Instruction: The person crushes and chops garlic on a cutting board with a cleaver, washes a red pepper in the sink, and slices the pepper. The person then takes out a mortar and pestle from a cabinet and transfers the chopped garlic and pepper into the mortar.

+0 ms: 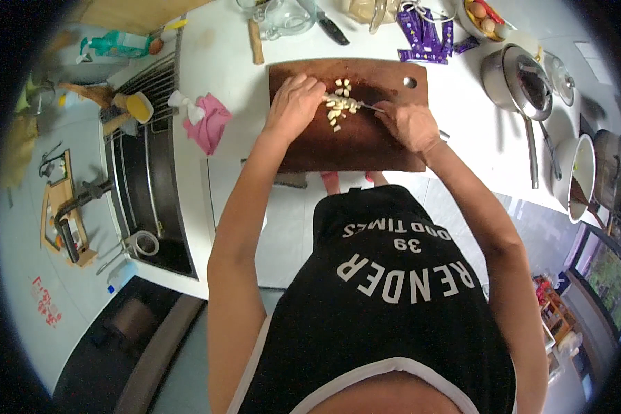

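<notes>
A dark wooden cutting board [336, 150] lies on the white counter before me. Small diced pieces of pale food [336, 113], whose kind I cannot tell, are scattered around its middle. My right hand [411, 124] grips a knife [371, 107], its narrow blade pointing left into the pieces; most of the handle is hidden in my palm. On the board's left part, my left hand [297, 103] bends its fingers over the uncut end of the pale food [327, 97] and holds it down. The fingertips are partly hidden.
Behind the board are a glass jug [284, 18], a black-handled knife [334, 28] and purple sachets [427, 33]. A lidded saucepan [502, 77] and a white bowl [589, 155] stand right. Left are a pink cloth [209, 124] and a dark sink [155, 207].
</notes>
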A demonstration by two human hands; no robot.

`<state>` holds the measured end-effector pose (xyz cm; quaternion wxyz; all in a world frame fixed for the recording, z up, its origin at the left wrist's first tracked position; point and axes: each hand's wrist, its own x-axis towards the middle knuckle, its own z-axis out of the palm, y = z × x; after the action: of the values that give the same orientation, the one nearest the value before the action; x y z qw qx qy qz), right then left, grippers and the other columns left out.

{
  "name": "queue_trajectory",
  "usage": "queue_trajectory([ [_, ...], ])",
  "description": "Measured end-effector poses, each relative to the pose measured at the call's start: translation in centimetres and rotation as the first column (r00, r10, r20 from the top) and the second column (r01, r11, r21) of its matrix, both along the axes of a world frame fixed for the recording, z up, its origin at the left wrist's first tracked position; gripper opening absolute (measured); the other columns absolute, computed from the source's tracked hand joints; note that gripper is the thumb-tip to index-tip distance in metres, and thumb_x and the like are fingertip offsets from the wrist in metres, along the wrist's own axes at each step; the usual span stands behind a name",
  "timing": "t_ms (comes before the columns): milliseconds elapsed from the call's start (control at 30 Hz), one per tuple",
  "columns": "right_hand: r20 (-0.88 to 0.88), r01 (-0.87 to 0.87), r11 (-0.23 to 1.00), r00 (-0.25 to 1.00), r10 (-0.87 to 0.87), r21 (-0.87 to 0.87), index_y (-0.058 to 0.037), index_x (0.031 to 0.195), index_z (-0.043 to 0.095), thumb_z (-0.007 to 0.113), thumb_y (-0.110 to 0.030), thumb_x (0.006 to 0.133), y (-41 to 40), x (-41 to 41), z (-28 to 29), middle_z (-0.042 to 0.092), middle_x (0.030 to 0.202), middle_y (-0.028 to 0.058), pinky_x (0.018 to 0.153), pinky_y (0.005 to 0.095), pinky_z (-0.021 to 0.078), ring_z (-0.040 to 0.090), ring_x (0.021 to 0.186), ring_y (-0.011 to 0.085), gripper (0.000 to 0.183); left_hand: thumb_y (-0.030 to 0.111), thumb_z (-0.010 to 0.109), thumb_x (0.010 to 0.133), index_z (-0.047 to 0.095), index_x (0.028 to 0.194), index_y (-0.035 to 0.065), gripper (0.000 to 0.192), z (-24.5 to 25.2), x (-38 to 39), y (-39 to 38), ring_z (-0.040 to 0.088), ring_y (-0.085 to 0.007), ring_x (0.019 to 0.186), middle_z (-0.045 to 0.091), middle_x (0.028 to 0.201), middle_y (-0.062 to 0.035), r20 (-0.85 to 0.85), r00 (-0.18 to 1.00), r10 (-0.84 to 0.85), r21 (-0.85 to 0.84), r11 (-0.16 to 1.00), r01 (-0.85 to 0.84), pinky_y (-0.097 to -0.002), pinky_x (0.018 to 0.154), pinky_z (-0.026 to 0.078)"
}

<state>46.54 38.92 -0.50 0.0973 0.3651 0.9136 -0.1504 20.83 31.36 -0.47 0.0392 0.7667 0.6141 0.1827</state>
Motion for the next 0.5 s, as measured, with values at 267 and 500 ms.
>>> queue_trajectory([
  [267, -0.126, 0.026, 1.0, 0.992, -0.028, -0.014, -0.0228, 0.116, 0.066, 0.049, -0.034, 0.097, -0.7, 0.2, 0.3, 0.069, 0.081, 0.014, 0.06, 0.042, 0.055, 0.069, 0.072, 0.029, 0.027, 0.012, 0.065, 0.082, 0.059, 0.081, 0.004, 0.01, 0.7, 0.0, -0.7, 0.057, -0.0276, 0.09, 0.06, 0.086, -0.0088, 0.038, 0.999, -0.013, 0.034, 0.999, 0.012, -0.0406, 0.083, 0.046],
  [500, -0.301, 0.007, 0.988, 0.953, 0.04, 0.152, -0.0169, 0.113, 0.065, 0.063, -0.031, 0.089, -4.2, 1.7, 3.5, 0.07, 0.08, 0.011, 0.06, 0.0388, 0.0538, 0.068, 0.065, 0.0289, 0.028, 0.021, 0.073, 0.079, 0.065, 0.095, 0.0011, 0.027, 3.0, 1.5, -5.7, 0.058, -0.0294, 0.099, 0.064, 0.098, -0.0109, 0.254, 0.966, 0.053, 0.013, 0.998, -0.058, -0.0428, 0.089, 0.046],
])
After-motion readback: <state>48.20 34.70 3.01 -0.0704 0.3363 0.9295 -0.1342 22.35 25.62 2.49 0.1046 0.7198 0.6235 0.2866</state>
